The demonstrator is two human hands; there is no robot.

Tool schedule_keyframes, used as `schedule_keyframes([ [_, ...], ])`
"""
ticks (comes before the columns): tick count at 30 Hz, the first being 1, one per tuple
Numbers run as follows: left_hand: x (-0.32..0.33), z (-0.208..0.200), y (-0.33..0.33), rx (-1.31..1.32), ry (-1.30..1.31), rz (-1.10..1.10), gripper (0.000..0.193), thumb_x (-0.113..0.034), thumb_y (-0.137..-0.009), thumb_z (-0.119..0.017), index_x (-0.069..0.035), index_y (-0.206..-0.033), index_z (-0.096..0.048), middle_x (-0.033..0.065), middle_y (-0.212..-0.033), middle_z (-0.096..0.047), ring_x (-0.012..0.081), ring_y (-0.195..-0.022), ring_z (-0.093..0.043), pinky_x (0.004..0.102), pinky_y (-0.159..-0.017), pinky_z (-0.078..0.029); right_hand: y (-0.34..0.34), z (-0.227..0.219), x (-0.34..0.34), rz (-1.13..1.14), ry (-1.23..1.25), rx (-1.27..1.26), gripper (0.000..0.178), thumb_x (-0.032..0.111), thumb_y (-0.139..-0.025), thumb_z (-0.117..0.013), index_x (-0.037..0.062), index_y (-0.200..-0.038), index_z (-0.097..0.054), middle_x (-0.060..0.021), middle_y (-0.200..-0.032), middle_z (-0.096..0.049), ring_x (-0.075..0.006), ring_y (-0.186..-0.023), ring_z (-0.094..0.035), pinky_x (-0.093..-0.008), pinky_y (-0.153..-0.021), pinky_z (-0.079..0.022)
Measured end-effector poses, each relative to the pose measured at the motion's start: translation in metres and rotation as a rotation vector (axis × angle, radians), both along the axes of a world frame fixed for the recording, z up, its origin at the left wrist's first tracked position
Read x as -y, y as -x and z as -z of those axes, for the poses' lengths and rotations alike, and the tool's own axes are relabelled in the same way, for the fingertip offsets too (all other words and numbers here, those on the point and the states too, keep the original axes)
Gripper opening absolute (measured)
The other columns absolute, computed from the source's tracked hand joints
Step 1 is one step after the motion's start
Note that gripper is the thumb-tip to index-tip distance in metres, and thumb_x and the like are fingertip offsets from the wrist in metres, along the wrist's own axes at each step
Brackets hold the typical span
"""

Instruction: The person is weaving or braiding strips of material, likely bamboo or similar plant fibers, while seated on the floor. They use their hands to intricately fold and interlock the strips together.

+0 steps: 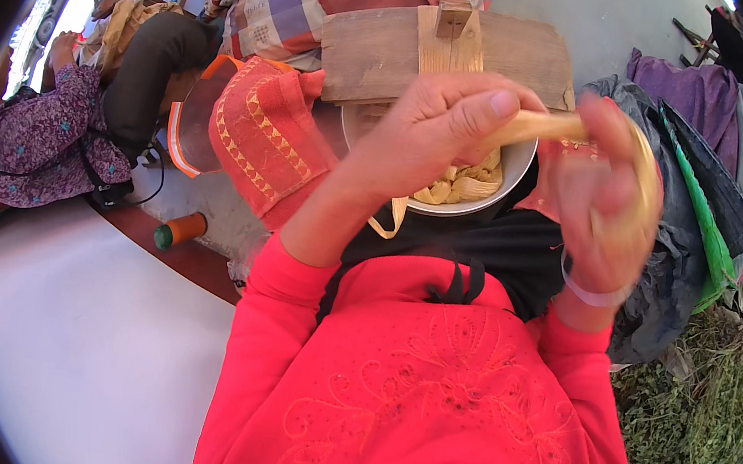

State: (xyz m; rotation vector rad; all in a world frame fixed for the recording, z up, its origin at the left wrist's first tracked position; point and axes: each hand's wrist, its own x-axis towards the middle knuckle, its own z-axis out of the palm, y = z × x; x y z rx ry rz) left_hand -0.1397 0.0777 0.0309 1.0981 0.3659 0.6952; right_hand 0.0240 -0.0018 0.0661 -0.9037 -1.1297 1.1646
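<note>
Raised in front of my chest, my left hand (pixel 459 128) is closed round a straw-coloured flat strip (pixel 550 127) that stretches across to the other hand. My right hand (pixel 605 202), blurred by motion, has the strip looped over its fingers and round its outer side. Under my left hand, a light metal bowl (pixel 522 180) rests at my lap, partly hidden. Folded strips of the same pale yellow material (pixel 467 186) lie in it, and a loop hangs over its near rim.
Behind the bowl is a wooden board (pixel 363 50) with a pale strip and a small wooden block (pixel 453 19). A red cloth (pixel 259 134) and an orange-green thread spool (pixel 181 230) are at left. Dried plants (pixel 702 403) lie at right. Another person (pixel 56 135) sits far left.
</note>
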Motion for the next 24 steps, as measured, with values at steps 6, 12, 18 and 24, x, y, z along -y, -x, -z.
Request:
schedule_keyframes([
  [6,0.027,0.055,-0.037,-0.019,-0.038,-0.251,0.037,-0.011,-0.093,-0.053,0.002,-0.127,-0.049,-0.0041,-0.082,-0.055,0.0032,-0.070,-0.047,0.0204,-0.059,-0.039,0.007,0.106,-0.052,0.532,-0.120,0.472,0.024,0.013,-0.091,-0.059,0.0085,-0.114,-0.066,-0.0058,-0.085,-0.071,-0.0117,-0.072,-0.067,-0.0248,-0.064,-0.051],
  [12,0.025,0.087,-0.031,-0.218,0.084,-0.262,0.019,-0.008,-0.091,-0.055,0.000,-0.108,-0.059,-0.0002,-0.076,-0.055,0.0065,-0.067,-0.049,0.0245,-0.058,-0.041,0.006,0.109,-0.047,0.570,-0.039,0.827,0.017,0.017,-0.084,-0.065,0.0115,-0.100,-0.069,-0.0066,-0.082,-0.068,-0.0232,-0.067,-0.067,-0.0292,-0.058,-0.050],
  [18,0.028,0.097,0.001,-0.806,-1.016,-0.524,0.011,-0.011,-0.078,-0.057,-0.010,-0.088,-0.060,0.0068,-0.077,-0.062,0.0288,-0.072,-0.061,0.0383,-0.060,-0.048,0.003,0.156,-0.012,0.294,0.216,0.757,0.017,0.021,-0.089,-0.062,0.0049,-0.089,-0.068,-0.0052,-0.081,-0.067,-0.0180,-0.067,-0.064,-0.0282,-0.059,-0.049],
  [24,0.032,0.101,0.012,-0.554,-0.932,-0.537,0.024,-0.009,-0.079,-0.058,-0.009,-0.103,-0.059,0.0075,-0.090,-0.064,0.0285,-0.084,-0.062,0.0362,-0.068,-0.050,0.023,0.162,0.000,-0.149,0.613,-0.614,0.024,0.021,-0.094,-0.057,0.0055,-0.110,-0.063,-0.0013,-0.101,-0.063,-0.0126,-0.091,-0.060,-0.0283,-0.081,-0.051],
])
